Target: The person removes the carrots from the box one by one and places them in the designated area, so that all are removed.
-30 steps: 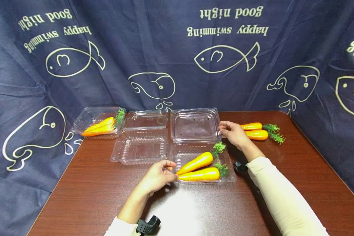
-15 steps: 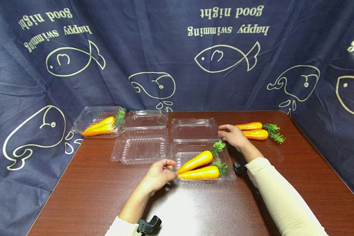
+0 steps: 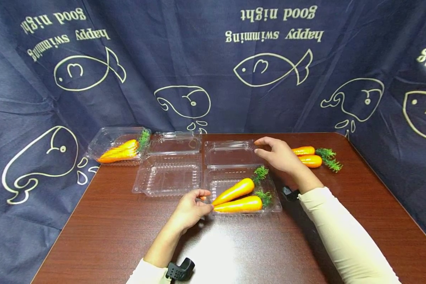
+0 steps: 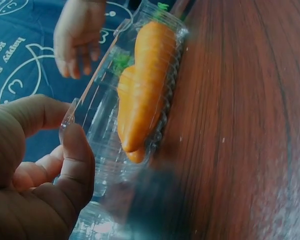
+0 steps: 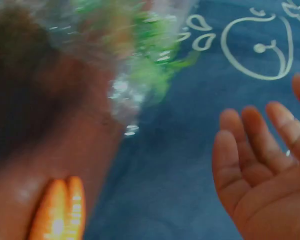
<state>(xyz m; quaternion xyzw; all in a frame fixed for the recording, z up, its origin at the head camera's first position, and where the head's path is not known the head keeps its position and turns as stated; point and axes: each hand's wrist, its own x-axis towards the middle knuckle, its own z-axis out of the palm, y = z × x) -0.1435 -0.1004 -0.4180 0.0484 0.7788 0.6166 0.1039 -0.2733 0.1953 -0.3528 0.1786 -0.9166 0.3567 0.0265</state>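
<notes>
Pinches the box [image 3: 215, 184] by its rim with the left hand [image 3: 191, 210] at lower centre, likely to steady it (with two carrots [image 3: 239, 204] inside); holds the right hand [image 3: 279, 156], with fingers parted, by the lid [image 3: 230, 154], right of centre; cannot tell if touching.

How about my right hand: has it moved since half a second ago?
Yes: the right hand has gone up in the head view, nearer the table's back edge.
</notes>
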